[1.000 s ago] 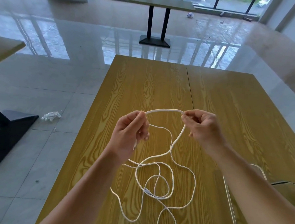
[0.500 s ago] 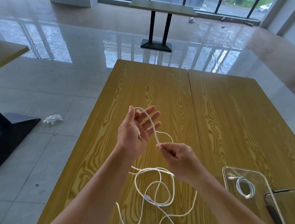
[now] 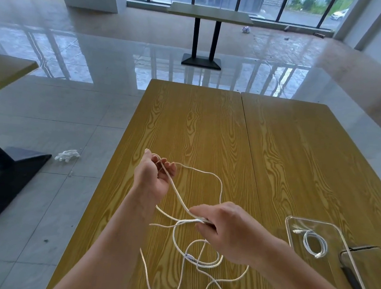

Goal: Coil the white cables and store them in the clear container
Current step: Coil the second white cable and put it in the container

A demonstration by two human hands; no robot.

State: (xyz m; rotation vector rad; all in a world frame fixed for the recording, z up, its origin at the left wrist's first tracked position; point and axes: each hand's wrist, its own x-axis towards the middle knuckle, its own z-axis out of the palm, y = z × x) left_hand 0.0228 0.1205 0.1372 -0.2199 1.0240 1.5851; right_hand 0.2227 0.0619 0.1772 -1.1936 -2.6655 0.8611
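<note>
risk: might snag, loose loops of long thin white cable (image 3: 195,262) crossing on yellow wood-grain surface (image 3: 286,156) | left hand (image 3: 153,179) raised, palm up, grip curled loosely round cable | right hand (image 3: 221,230) lower, grip pinching cable | clear plastic rectangular container (image 3: 292,223) near right, holding one coiled white cable (image 3: 315,244)

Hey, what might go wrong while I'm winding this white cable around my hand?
The loose white cable crosses itself on the yellow wooden table, so pulling with the right hand may tighten a knot. The left hand holds its loop on loosely curled fingers, so it may slip off.
</note>
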